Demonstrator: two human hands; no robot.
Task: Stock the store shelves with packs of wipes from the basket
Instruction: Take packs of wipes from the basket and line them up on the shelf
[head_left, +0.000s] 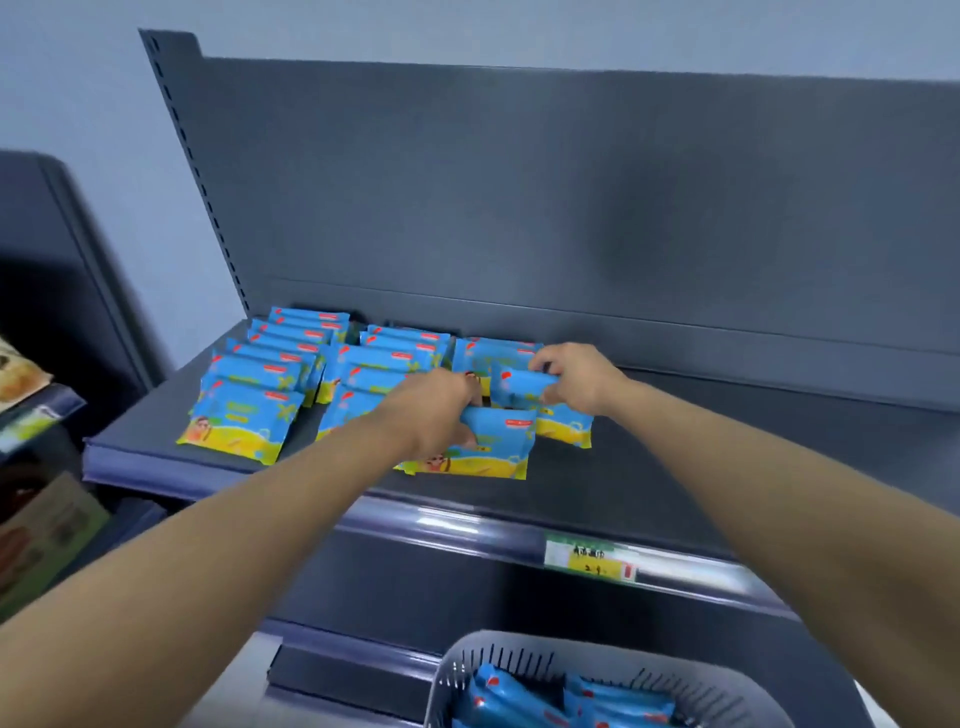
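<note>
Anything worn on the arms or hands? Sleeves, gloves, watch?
Nothing worn that shows: the left arm and right arm are bare to the frame edge, no sleeves, watch or bands; the left hand and right hand have no gloves or rings.

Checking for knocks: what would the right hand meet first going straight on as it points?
Probably the blue plastic wipes pack lying at the row's back, beyond its gripped pack; depth unclear.

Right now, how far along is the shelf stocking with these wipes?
Done: two rows of stocked packs overlap on the shelf. In hand: the left hand grips a front pack, the right hand a rear pack, building a third row. Left: spare packs wait in the basket.
</note>
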